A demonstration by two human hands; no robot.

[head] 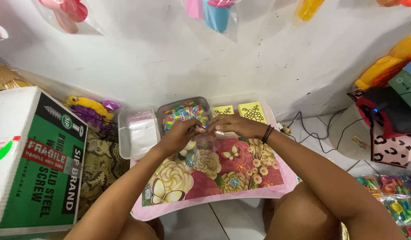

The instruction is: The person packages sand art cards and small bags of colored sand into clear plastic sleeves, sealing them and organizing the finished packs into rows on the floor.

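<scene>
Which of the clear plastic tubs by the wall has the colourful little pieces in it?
The middle tub, just beyond the hands. The tub to its left holds clear plastic bags, and the one to its right holds yellow patterned cards.

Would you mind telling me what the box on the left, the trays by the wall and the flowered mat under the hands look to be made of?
The box looks like printed cardboard, matte, with folded edges. The trays seem thin clear plastic: you can see through their walls. The flowered mat appears to be smooth, printed plastic or coated sheet with a faint sheen; I cannot tell which.
</scene>
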